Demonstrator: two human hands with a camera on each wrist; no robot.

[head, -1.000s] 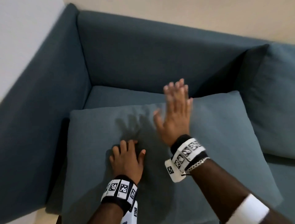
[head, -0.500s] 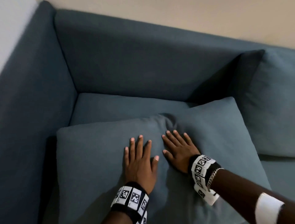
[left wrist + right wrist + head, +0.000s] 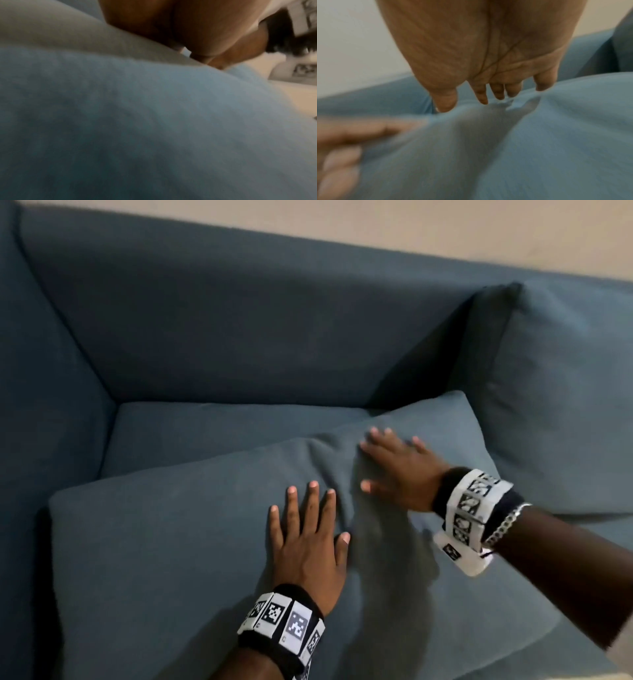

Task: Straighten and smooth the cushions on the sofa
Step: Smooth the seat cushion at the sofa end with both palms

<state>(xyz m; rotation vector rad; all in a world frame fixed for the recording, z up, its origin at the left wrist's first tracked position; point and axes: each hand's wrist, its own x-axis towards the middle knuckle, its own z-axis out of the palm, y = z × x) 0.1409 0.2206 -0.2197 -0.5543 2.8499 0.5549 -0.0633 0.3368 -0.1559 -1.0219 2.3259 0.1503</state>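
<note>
A large blue-grey cushion (image 3: 164,542) lies flat on the seat of the blue sofa (image 3: 239,330). My left hand (image 3: 308,529) rests palm down on the cushion's middle with its fingers straight. My right hand (image 3: 394,463) lies flat further back and to the right, fingers spread, and the fabric creases beside it. The right wrist view shows the right hand's fingertips (image 3: 481,97) pressing into the puckered blue cushion (image 3: 556,135). The left wrist view is filled by blurred cushion fabric (image 3: 137,121) under the palm (image 3: 197,27).
A second blue cushion (image 3: 561,392) leans upright against the backrest at the right. The sofa's left armrest (image 3: 41,405) rises at the left. A strip of bare seat (image 3: 212,426) lies behind the flat cushion. A beige wall (image 3: 445,227) stands behind the sofa.
My right hand came down from the air onto the cushion and has slid back and right. My left hand has stayed flat on the cushion. The view has shifted to the right.
</note>
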